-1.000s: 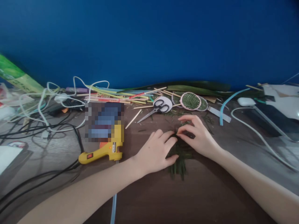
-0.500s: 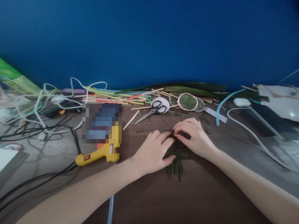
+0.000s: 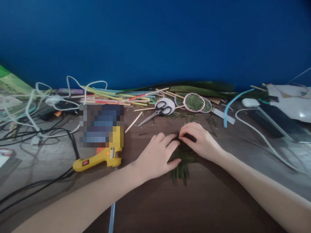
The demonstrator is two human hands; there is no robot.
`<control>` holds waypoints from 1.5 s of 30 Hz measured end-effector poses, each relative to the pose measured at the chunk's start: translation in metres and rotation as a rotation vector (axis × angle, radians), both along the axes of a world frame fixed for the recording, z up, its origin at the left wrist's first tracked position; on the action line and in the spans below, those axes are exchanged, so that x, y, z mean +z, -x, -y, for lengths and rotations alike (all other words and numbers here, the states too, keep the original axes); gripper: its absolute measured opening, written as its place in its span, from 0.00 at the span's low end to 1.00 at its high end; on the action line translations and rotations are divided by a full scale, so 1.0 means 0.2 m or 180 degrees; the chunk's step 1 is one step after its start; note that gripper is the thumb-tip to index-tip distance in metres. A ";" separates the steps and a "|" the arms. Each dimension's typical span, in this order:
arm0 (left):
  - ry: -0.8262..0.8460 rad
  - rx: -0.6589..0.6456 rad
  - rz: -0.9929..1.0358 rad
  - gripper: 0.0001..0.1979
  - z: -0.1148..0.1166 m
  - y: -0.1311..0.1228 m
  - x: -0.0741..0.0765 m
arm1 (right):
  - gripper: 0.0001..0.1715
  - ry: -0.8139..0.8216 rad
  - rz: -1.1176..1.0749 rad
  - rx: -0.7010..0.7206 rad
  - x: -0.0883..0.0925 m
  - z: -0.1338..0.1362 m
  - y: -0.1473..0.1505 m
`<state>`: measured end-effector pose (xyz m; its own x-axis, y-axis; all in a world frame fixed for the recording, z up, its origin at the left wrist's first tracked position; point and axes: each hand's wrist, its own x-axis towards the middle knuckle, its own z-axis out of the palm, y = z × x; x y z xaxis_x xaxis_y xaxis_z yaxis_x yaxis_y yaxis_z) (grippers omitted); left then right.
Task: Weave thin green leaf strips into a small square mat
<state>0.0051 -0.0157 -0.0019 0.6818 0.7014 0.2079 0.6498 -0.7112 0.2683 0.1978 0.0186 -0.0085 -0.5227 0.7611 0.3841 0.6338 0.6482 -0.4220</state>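
Several green strips [image 3: 180, 174] point nearward; long axes (slightly fanned) recede.

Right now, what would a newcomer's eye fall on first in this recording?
Probably the yellow glue gun, lying to the left of the left hand. Next, that hand and the right hand, fingertips close together beside dark green strips. Beyond them, black-handled scissors overlap a white round piece.
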 end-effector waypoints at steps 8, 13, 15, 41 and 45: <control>0.0592 0.0328 0.0930 0.17 -0.03 0.02 0.00 | 0.06 0.0097 -0.0310 0.0166 0.00 -0.01 0.00; 0.0503 0.0697 0.0964 0.20 -0.02 0.02 -0.01 | 0.06 0.0142 -0.0376 0.0170 0.00 0.00 0.00; 0.0449 0.0838 0.0869 0.20 -0.02 0.02 -0.01 | 0.06 0.0161 -0.0399 0.0173 0.01 0.00 0.00; 0.0330 0.0921 0.0523 0.18 -0.02 0.02 0.00 | 0.04 0.0347 -0.0526 -0.0020 0.01 0.00 -0.02; 0.0325 0.0920 0.0506 0.19 -0.02 0.02 0.00 | 0.04 0.0375 -0.0535 -0.0066 0.01 0.01 -0.01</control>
<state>0.0020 -0.0111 -0.0024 0.4167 0.8835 0.2142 0.7648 -0.4681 0.4427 0.2000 0.0168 -0.0069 -0.4427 0.8158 0.3721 0.5607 0.5757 -0.5951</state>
